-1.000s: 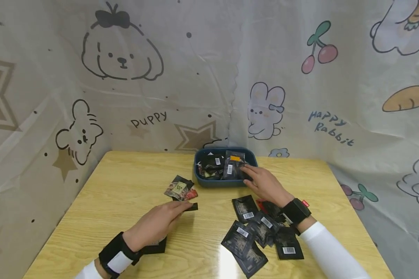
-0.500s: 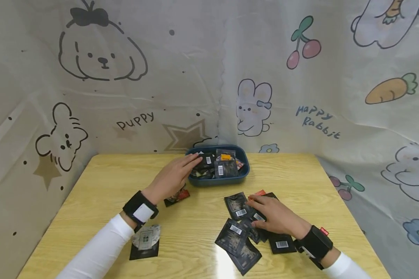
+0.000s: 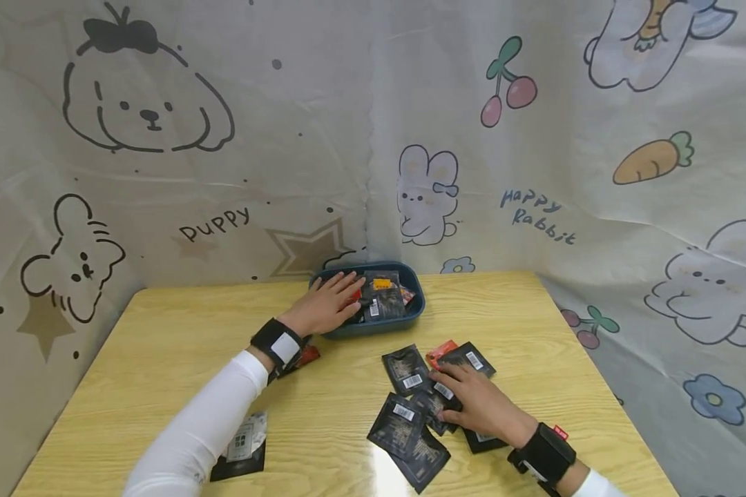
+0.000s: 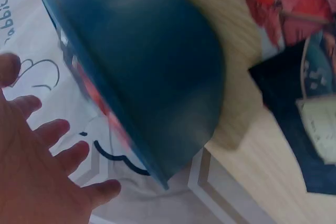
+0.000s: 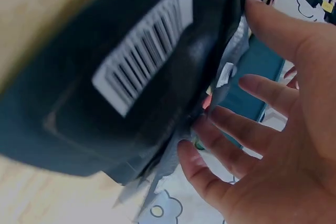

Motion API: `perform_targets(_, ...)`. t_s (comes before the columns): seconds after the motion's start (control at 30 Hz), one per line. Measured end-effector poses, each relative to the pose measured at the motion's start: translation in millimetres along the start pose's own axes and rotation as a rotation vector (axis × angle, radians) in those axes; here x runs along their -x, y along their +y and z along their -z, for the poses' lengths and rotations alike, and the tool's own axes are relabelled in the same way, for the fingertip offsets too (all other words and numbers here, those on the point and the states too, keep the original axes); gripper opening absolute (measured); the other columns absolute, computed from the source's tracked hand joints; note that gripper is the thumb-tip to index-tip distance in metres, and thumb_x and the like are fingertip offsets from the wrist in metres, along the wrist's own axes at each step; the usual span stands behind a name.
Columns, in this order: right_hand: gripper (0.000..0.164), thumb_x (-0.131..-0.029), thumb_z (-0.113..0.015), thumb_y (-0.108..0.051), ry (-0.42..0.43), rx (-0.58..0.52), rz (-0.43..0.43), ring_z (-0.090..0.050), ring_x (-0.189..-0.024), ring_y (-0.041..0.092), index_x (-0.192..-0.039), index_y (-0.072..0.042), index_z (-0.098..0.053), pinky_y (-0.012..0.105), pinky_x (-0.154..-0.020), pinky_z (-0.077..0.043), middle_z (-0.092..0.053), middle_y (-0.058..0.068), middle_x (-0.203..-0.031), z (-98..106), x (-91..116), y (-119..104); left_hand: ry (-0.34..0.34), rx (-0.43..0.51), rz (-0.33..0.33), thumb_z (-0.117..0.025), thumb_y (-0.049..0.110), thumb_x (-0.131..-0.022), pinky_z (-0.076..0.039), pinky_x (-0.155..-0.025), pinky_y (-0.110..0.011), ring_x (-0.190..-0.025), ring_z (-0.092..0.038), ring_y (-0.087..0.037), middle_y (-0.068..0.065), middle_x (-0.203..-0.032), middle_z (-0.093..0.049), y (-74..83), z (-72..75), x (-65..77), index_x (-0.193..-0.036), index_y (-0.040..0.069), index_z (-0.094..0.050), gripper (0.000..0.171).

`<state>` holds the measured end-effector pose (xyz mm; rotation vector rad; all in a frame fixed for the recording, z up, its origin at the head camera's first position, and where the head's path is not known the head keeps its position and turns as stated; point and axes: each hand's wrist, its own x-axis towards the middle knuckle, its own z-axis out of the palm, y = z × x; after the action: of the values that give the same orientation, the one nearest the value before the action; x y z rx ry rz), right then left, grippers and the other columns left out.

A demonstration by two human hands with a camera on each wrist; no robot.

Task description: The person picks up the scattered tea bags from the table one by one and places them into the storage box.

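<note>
My left hand [image 3: 323,304] is over the left part of a dark blue bin [image 3: 415,310], fingers spread, covering some packets inside. A black sachet with a barcode and orange sticker [image 3: 385,304] lies in the bin beside that hand. In the left wrist view the fingers are straight above the bin's wall [image 4: 152,72], with nothing gripped. My right hand [image 3: 481,404] rests its relaxed fingers on a loose pile of flat black sachets with barcodes [image 3: 407,369]. The right wrist view has a black sachet [image 5: 136,82] close in front of these fingertips.
A red-printed packet [image 3: 309,355] lies by the left wrist, partly hidden. Another black sachet [image 3: 241,452] with a pale print is at the table's front left, partly under the sleeve. A red packet [image 3: 440,352] shows behind the pile. A printed cloth [image 3: 286,138] hangs behind the table.
My left hand went from the left-hand packets to the bin and its fingers spread over it. My right hand left the bin and came back onto the black sachets. The head view turned right.
</note>
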<state>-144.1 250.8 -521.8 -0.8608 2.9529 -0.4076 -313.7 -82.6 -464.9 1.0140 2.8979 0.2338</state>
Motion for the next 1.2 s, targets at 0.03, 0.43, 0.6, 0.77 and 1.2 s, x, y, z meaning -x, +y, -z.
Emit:
perform_targets(0.03, 0.070, -0.084, -0.079, -0.039, 0.006, 0.000, -0.001, -0.054, -0.129, 0.036, -0.144, -0.016, -0.053, 0.059, -0.101, -0.048, -0.054, 0.013, -0.143, -1.5, -0.2, -0.8, -0.011, 0.016, 0.000, -0.032, 0.050, -0.107, -0.017, -0.122, -0.065, -0.156, -0.015, -0.032, -0.005, -0.168, -0.016, -0.5, -1.4, 3.1, -0.162, 0.026, -0.017, 0.062)
perform_targets(0.43, 0.078, -0.077, -0.086, -0.033, 0.072, 0.037, -0.032, -0.062, -0.107, 0.029, -0.144, -0.014, -0.053, 0.050, -0.087, -0.053, -0.060, 0.010, -0.124, 2.6, -4.9, -3.8, -0.062, 0.097, 0.034, -0.073, 0.046, -0.089, -0.031, -0.112, -0.071, -0.150, -0.025, -0.042, -0.015, -0.165, -0.025, -3.0, 5.1, 124.5, -0.157, 0.018, -0.033, 0.084)
perform_targets(0.6, 0.077, -0.079, -0.085, -0.032, 0.072, 0.035, -0.035, -0.063, -0.107, 0.029, -0.145, -0.014, -0.051, 0.052, -0.088, -0.053, -0.059, 0.011, -0.125, 8.0, -6.6, -1.6, -0.245, 0.093, 0.167, -0.095, 0.036, -0.061, -0.029, -0.104, -0.079, -0.148, -0.024, -0.048, -0.018, -0.163, -0.027, -11.6, 0.3, 179.8, -0.155, 0.015, -0.038, 0.112)
perform_targets(0.77, 0.080, -0.078, -0.086, -0.030, 0.077, 0.022, -0.062, -0.061, -0.116, 0.035, -0.147, -0.014, -0.049, 0.056, -0.095, -0.051, -0.056, 0.015, -0.135, 12.3, -8.9, 0.8, -0.194, 0.082, 0.200, -0.093, 0.031, -0.064, -0.035, -0.103, -0.075, -0.141, -0.035, -0.049, -0.020, -0.156, -0.038, -18.7, -12.7, 197.1, -0.148, 0.009, -0.048, 0.098)
perform_targets(1.2, 0.068, -0.088, -0.078, -0.022, 0.074, -0.160, -0.128, -0.058, -0.128, 0.032, -0.147, -0.006, -0.047, 0.049, -0.103, -0.051, -0.057, 0.016, -0.142, 2.5, -13.0, -12.6, -0.204, 0.205, 0.125, -0.084, 0.019, -0.080, -0.047, -0.074, -0.037, -0.083, -0.050, -0.013, 0.006, -0.092, -0.058, 2.9, -38.0, 169.8, -0.103, 0.018, -0.057, 0.036)
